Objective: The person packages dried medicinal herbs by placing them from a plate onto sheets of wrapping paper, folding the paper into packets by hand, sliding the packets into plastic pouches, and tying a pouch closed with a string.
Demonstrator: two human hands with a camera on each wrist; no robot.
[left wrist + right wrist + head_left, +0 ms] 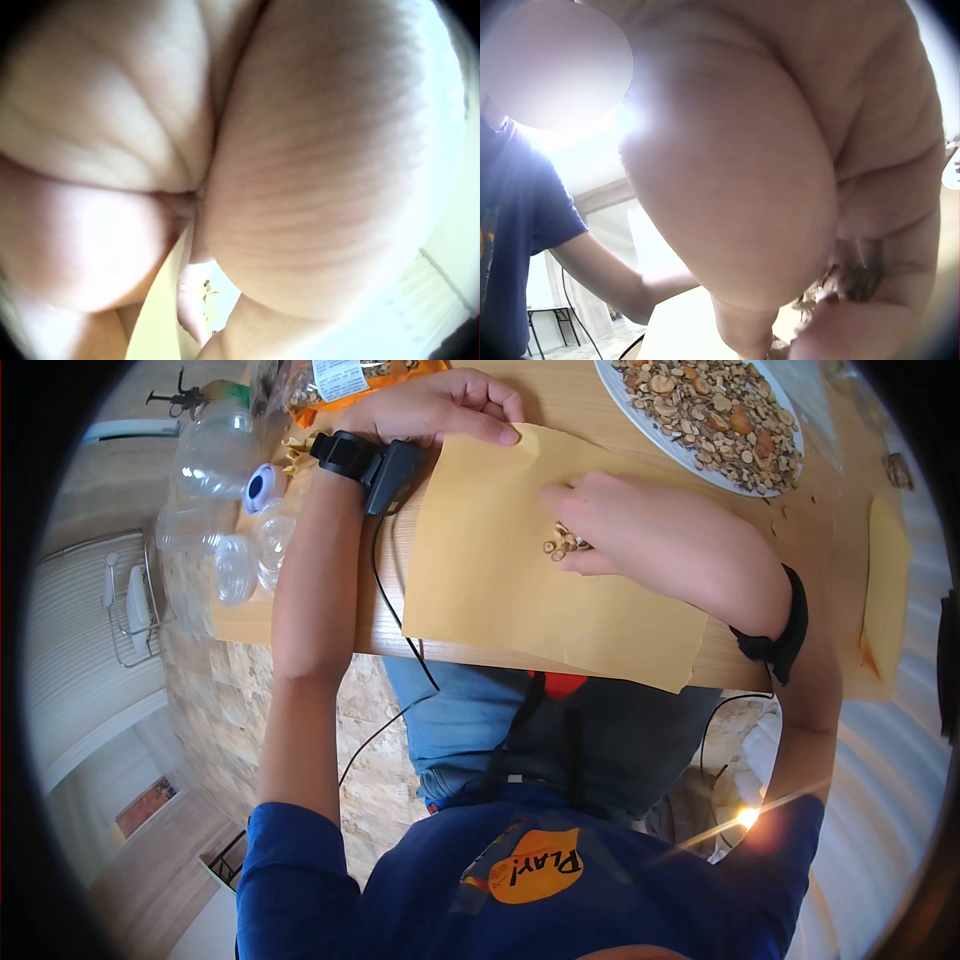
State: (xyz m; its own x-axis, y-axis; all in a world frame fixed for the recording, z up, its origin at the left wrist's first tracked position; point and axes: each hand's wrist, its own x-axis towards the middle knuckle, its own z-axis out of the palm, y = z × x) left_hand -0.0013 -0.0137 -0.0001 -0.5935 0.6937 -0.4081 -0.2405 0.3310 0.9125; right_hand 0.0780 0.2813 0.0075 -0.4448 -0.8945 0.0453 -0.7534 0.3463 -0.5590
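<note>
A tan paper sheet (pixel 490 560) lies on the table, its near edge over the table's front edge. My left hand (pixel 455 410) pinches its far left corner between thumb and fingers; in the left wrist view, the paper's edge (pixel 159 307) runs into that grip. Over the middle of the sheet, my right hand (pixel 625 525) curls around small brown and tan dried pieces (pixel 560 546), some showing beside the thumb. The right wrist view shows darker pieces (pixel 861 279) between its curled fingers and thumb. Part of the handful is hidden by the hand.
A white plate (pixel 637 422) heaped with mixed dried pieces (pixel 700 420) stands at the far right. Clear plastic bottles (pixel 205 465) and an orange-edged bag (pixel 340 382) are at the left. Another tan paper (pixel 885 600) lies at the far right. Cables (pixel 376 575) hang from the wrist cameras.
</note>
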